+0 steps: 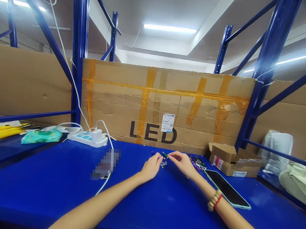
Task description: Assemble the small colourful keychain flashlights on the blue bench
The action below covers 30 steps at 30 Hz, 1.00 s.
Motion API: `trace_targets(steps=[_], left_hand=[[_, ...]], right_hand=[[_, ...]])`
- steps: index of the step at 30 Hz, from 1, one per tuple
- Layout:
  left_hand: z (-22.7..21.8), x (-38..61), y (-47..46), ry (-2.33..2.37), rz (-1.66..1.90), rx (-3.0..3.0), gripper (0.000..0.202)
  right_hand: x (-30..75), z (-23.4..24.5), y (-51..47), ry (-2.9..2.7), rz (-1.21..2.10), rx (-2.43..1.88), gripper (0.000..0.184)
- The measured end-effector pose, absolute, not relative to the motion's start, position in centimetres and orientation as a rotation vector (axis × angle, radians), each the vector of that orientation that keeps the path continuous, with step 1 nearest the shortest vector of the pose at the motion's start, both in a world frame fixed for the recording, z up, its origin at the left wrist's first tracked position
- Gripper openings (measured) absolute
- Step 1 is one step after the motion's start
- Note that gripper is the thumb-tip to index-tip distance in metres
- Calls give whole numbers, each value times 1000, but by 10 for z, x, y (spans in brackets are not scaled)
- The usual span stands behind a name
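Both my hands meet near the far middle of the blue table (149,202). My left hand (152,166) has its fingers curled in a pinch on a small metal piece I cannot make out. My right hand (182,163) pinches a small green-tipped part (164,154), its fingertips nearly touching the left hand's. A few tiny metal bits (163,164) lie on the table between the hands. A beaded bracelet (214,200) sits on my right wrist.
A pile of small coloured parts (198,162) lies right of my hands, beside a phone (227,189) and an open cardboard box (233,161). A power strip (88,138) with white cables and a tissue pack (41,136) sit at left. A taped cardboard wall marked LED (166,105) stands behind.
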State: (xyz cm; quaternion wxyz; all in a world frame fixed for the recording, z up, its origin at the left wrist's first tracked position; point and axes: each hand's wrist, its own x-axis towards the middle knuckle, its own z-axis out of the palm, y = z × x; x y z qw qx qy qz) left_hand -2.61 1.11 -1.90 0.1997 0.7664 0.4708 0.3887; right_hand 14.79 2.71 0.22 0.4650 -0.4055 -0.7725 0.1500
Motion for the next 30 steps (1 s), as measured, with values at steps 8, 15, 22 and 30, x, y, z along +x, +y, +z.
trace_targets(steps=[8,15,22,30], left_hand=[[-27,-35,31,1165,1291,2071,24],[-21,-33,20,1050,1262,2241,21],[-21,-33,13,1069,1210,2293,21],[-19,-38,10,999,1189,2340,22]], right_hand=[[126,9,26,-1847,251,-911,23],[127,6,13,-1842,171,-809,17],[123,4,7,-1788,176,-801,15],[124,2,4,-1801,192,-812,13]])
